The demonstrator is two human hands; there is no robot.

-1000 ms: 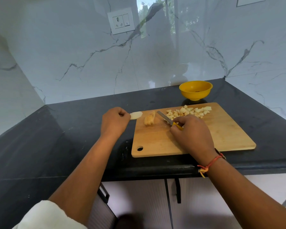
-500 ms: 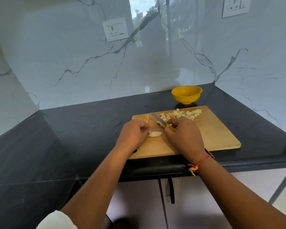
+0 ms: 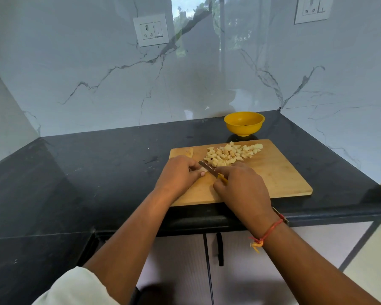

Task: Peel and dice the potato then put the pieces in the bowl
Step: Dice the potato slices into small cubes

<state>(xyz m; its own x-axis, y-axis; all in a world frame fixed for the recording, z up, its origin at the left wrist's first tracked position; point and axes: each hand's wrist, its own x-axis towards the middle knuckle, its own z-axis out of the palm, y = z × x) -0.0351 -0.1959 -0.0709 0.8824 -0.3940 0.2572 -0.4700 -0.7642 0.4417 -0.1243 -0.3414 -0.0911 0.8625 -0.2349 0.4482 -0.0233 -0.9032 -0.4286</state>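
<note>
- Our left hand (image 3: 178, 172) curls over a pale potato slice (image 3: 202, 173) near the middle of the cutting board (image 3: 284, 172), fingertips pinning it down.
- Our right hand (image 3: 242, 188) is wrapped round the yellow handle of the knife (image 3: 207, 168), its blade pointing towards ten o'clock against the slice.
- The diced pieces (image 3: 231, 154) lie heaped at one o'clock from our hands. An uncut chunk (image 3: 189, 152) sits at the board's eleven o'clock corner.
- We judge the slice light, firm and wet, so likely to skid. It is best held flat side down, knuckles tucked back from the blade.
- The yellow bowl (image 3: 244, 126) stands on the counter (image 3: 97, 172) just past the board's far edge, at twelve o'clock.
- The board's near edge lies close to the counter lip at six o'clock. Bare board opens at three o'clock.
</note>
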